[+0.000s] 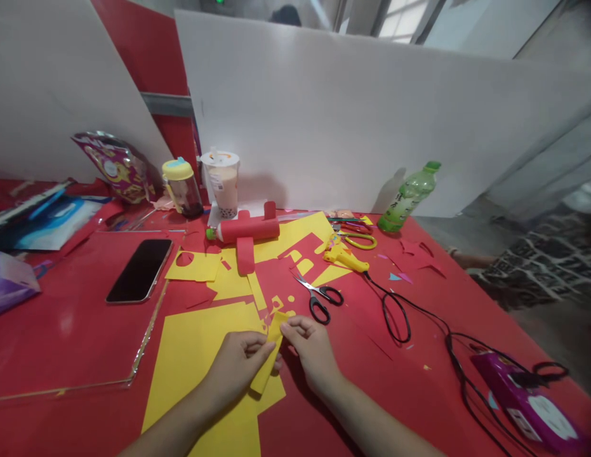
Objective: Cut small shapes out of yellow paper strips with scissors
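Note:
Between my two hands is a narrow folded strip of yellow paper [263, 376], tilted over the table. My left hand [240, 357] pinches it near the middle, thumb on top. At its upper end, the thumb and fingers of my right hand [310, 346] grip the edge. Beneath lies a large yellow paper sheet [190, 355]. Black-handled scissors [318, 297] rest half open just beyond my right hand. Farther back, a bottle wrapped in red paper [252, 230] lies on its side with red paper flaps attached and a green cap.
A yellow glue gun [343, 257] trails a black cord to a purple box [528, 400] at right. Yellow-handled scissors [359, 240], a green bottle [409, 198], a bubble tea cup [222, 184], a yellow-lidded jar [181, 187] and a phone [140, 271] stand or lie around. Someone sits at the right.

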Demonstrator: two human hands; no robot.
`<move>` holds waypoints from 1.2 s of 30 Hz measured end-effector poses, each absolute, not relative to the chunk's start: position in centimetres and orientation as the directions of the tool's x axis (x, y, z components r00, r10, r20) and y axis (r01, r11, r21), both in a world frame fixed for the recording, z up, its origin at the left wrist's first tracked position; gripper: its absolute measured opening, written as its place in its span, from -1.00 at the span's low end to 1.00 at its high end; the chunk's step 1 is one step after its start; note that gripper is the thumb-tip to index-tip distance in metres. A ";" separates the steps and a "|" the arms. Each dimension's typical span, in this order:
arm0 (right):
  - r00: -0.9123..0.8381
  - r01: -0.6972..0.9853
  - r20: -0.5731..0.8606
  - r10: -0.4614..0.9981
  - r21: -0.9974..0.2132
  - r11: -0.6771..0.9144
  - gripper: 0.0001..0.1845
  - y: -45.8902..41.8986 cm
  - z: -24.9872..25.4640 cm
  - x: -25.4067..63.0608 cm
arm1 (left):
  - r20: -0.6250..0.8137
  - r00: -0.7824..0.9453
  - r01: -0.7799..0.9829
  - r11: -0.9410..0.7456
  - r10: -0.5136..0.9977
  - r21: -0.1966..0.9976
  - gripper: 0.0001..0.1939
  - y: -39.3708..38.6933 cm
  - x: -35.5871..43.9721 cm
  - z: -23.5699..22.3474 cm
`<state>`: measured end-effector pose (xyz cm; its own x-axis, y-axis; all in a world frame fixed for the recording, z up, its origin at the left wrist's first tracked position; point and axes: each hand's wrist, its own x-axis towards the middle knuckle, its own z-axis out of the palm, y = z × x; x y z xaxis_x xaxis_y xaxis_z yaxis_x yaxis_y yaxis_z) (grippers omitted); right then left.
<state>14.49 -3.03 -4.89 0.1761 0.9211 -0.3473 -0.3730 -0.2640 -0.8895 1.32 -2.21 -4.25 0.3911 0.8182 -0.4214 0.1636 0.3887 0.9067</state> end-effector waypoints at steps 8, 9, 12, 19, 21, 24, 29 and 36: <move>0.180 -0.385 -0.379 0.908 -0.876 -0.290 -0.76 -2.5 -5.0 14.6 | -0.450 0.397 0.120 0.441 0.800 0.889 -0.70 -2.1 1.4 -4.7; 0.182 -0.383 -0.388 0.904 -0.874 -0.298 -0.75 -2.5 -5.1 14.7 | -0.457 0.405 0.113 0.452 0.792 0.885 -0.70 -2.1 1.4 -4.7; 0.186 -0.372 -0.402 0.897 -0.873 -0.314 -0.74 -2.4 -5.1 14.9 | -0.464 0.435 0.114 0.464 0.772 0.879 -0.69 -2.0 1.4 -4.5; 0.192 -0.345 -0.392 0.900 -0.885 -0.312 -0.77 -2.5 -4.8 15.0 | -0.452 0.503 0.155 0.437 0.737 0.886 -0.67 -1.8 1.1 -3.6; 0.196 -0.334 -0.386 0.902 -0.891 -0.308 -0.78 -2.5 -4.7 15.0 | -0.455 0.512 0.169 0.434 0.728 0.885 -0.66 -1.7 1.1 -3.5; 0.197 -0.314 -0.373 0.907 -0.900 -0.302 -0.78 -2.6 -4.6 14.8 | -0.441 0.531 0.171 0.418 0.723 0.892 -0.65 -1.7 1.0 -3.6; 0.220 -0.264 -0.310 0.925 -0.932 -0.249 -0.71 -2.4 -5.0 14.9 | -0.449 0.549 0.171 0.431 0.705 0.886 -0.65 -1.8 0.9 -3.7; 0.250 0.143 0.181 0.951 -0.978 0.148 -0.86 -2.1 -5.0 17.0 | -0.515 0.517 -0.002 0.603 0.683 0.798 -0.72 -1.5 0.9 -3.3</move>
